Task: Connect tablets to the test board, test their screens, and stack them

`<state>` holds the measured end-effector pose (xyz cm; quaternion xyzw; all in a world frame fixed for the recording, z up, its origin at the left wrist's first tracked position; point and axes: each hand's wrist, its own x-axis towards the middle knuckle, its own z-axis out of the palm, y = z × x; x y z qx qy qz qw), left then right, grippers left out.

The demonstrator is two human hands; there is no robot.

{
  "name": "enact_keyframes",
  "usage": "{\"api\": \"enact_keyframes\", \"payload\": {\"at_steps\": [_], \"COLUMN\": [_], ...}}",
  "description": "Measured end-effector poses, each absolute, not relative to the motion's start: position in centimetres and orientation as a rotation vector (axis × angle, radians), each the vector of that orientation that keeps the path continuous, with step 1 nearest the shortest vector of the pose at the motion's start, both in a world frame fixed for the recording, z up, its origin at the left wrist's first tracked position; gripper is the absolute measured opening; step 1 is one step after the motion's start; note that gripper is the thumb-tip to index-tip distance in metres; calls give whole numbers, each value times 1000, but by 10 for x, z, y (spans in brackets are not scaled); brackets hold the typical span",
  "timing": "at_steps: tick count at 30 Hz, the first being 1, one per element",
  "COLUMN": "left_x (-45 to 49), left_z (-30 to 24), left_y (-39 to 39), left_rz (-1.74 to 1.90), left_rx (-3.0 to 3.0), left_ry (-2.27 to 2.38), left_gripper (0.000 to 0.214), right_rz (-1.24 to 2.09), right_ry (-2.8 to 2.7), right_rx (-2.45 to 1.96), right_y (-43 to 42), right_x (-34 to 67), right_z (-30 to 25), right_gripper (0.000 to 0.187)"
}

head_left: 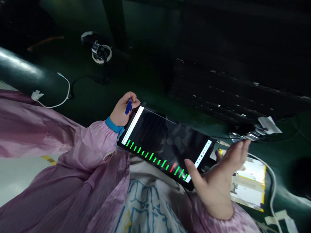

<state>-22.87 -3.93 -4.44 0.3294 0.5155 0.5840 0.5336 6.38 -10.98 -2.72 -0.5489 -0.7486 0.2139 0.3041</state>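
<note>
Now the left hand [121,111] is curled up, holding the near end of the tablet computer [167,139], with a blue pen [128,106] tucked in its fingers. From that grip, the tablet's long side runs off to the right, tipping a bit toward the shirt [150,216]. At its far end, the right hand [219,182] is spread wide, thumb over the glass; I can't tell if it touches.

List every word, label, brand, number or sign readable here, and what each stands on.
No text reads for certain.
Tablet screen: green marks and one red, too blurred.
Shirt: blue outlined lettering, broken by folds, unclear.
Yellow-edged sheet: dark marks, too small.
</note>
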Motion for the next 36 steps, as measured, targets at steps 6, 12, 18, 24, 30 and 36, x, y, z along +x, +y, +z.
{"api": "enact_keyframes", "payload": {"at_steps": [6, 12, 18, 24, 30, 36], "left_x": [-227, -224, -222, -220, -228, -230], "left_z": [-34, -24, -19, -22, -34, -39], "left_y": [-41, -40, -40, -35, -30, -30], "left_rz": [1438, 1540, 1581, 1551, 1381, 1399], "left_rx": [752, 857, 898, 856, 726, 755], "left_ry": [1172, 1072, 1023, 1109, 1348, 1321], "left_gripper": [27, 29, 27, 28, 27, 27], "right_rz": [737, 365, 522, 543, 527, 740], "right_ry": [-1587, -1233, -1142, -1199, -1212, -1276], "right_rx": [-1248, -1092, -1195, -1254, -1256, -1347], "right_y": [-85, -66, -64, -65, -66, -68], "right_x": [90, 93, 94, 97, 93, 99], "right_z": [-49, -61, -57, -58, -54, -58], "right_gripper": [82, 32, 15, 10, 7, 15]}}
